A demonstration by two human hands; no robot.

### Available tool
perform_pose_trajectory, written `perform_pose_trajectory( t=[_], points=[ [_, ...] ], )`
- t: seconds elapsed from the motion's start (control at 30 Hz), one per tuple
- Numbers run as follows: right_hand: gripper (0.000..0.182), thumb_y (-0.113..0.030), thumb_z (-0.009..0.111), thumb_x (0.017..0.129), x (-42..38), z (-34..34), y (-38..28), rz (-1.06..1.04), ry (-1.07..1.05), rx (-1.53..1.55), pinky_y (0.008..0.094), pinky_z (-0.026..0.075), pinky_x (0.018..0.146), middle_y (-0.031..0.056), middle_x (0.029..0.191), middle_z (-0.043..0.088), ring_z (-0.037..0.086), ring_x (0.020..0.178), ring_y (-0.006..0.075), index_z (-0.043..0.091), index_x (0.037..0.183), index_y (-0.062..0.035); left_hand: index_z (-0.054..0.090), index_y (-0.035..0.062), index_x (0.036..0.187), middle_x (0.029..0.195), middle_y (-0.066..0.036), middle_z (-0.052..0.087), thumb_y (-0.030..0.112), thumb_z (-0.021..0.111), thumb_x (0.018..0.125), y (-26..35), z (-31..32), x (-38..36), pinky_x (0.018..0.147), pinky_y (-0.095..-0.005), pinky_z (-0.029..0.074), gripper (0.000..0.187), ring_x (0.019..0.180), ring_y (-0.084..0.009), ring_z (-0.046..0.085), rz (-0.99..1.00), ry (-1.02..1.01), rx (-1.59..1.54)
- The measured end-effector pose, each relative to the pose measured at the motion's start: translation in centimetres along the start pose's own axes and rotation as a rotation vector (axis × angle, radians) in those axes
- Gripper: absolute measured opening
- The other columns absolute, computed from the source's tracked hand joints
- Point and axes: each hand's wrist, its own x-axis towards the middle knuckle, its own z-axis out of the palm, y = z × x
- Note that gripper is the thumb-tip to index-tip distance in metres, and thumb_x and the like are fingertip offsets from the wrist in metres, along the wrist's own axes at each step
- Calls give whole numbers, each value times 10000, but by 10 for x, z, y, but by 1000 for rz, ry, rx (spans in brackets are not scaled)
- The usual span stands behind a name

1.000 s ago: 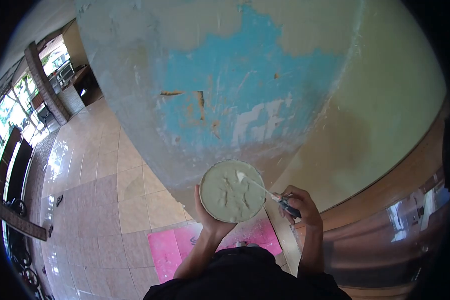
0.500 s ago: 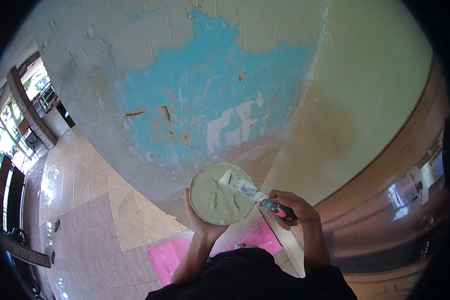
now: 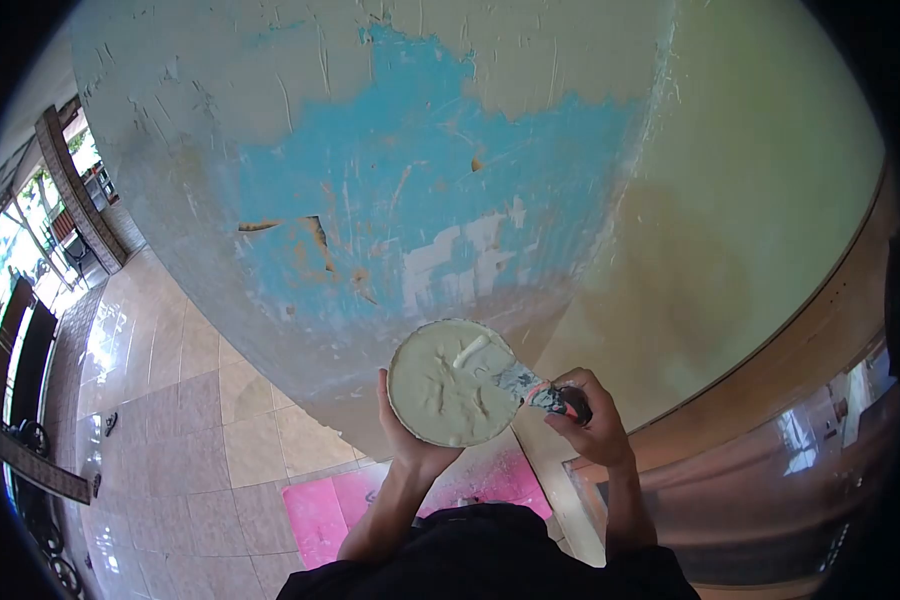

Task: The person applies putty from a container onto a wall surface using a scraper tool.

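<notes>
The left hand (image 3: pixel 417 450) holds the round container (image 3: pixel 440 324) of pale paste (image 3: pixel 435 402) in front of the wall (image 3: pixel 370 180); its thumb is against the container's side, the other fingers hidden. The right hand's (image 3: pixel 596 422) fingers are clamped on the handle of the putty knife (image 3: pixel 520 381). Compared with half a second ago, the blade has rotated to present a broader face toward the camera. Its leading edge, paste-coated, remains over the paste, inside the rim.
</notes>
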Motion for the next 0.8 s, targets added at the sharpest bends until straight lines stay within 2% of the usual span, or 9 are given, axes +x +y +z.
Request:
perform_pose_trajectory(
  t=[0.13, 0.2, 0.33, 0.53, 0.6, 0.63, 0.7, 0.73, 0.8],
  points=[
    [319, -20, 728, 801, 3, -7, 17, -42, 36, 39, 225, 451, 674, 27, 879, 567, 541, 765, 76, 535, 1056, -25, 426, 161, 1425, 1406, -58, 470, 703, 402, 865, -15, -5, 8, 1066, -509, 332, 779, 1276, -286, 446, 35, 11, 23],
    [321, -26, 724, 808, 9, -10, 26, -254, 89, -31, 229, 453, 651, 48, 942, 579, 549, 759, 77, 531, 1064, -32, 426, 163, 1424, 1408, -58, 468, 701, 402, 866, -21, -8, 12, 1068, -508, 333, 776, 1279, -288, 444, 52, 25, 19],
    [331, -37, 708, 831, 21, -19, 38, -109, 191, 155, 227, 451, 682, 46, 974, 568, 553, 793, 82, 511, 1097, -38, 418, 157, 1428, 1438, -82, 438, 654, 405, 896, -33, -15, 18, 1097, -547, 300, 728, 1318, -319, 407, 86, 14, 15],
    [304, -138, 530, 981, 118, -82, 27, -406, 478, 204, 267, 407, 849, 60, 1082, 539, 485, 957, 103, 419, 1241, -24, 365, 151, 1454, 1483, -103, 360, 651, 426, 883, -44, -29, 24, 1091, -652, 245, 761, 1354, -375, 336, 78, -38, -125],
    [325, -118, 496, 993, 162, -110, 28, -560, 591, 68, 206, 388, 646, 2, 978, 497, 422, 755, 68, 372, 1290, -73, 370, 153, 1448, 1485, -104, 351, 656, 431, 878, -49, -31, 24, 1076, -675, 249, 763, 1349, -384, 337, 149, -22, 22],
    [325, -118, 496, 993, 186, -122, 31, -574, 596, 70, 206, 388, 646, 2, 978, 497, 422, 755, 68, 372, 1290, -73, 370, 153, 1448, 1485, -104, 351, 656, 431, 878, -50, -33, 25, 1076, -675, 249, 763, 1349, -384, 337, 151, -35, 30],
    [327, -120, 526, 983, 224, -140, 31, -739, 841, -130, 265, 447, 734, 29, 1006, 532, 494, 817, 119, 417, 1284, -54, 368, 152, 1448, 1480, -106, 353, 658, 432, 876, -50, -35, 25, 1081, -670, 249, 766, 1349, -382, 333, 203, 21, -26],
    [327, -120, 526, 983, 236, -145, 28, -745, 847, -126, 265, 447, 734, 29, 1006, 532, 494, 817, 119, 417, 1284, -54, 367, 151, 1447, 1474, -107, 353, 660, 426, 878, -51, -34, 24, 1085, -667, 248, 766, 1350, -379, 328, 203, 38, -72],
    [288, -43, 569, 934, 253, -148, 21, -633, 1002, -187, 339, 445, 903, 119, 1097, 573, 570, 1005, 236, 497, 1211, -11, 370, 153, 1445, 1472, -105, 354, 659, 421, 882, -53, -30, 21, 1083, -670, 247, 759, 1350, -375, 327, 221, 27, -33]
  ],
)
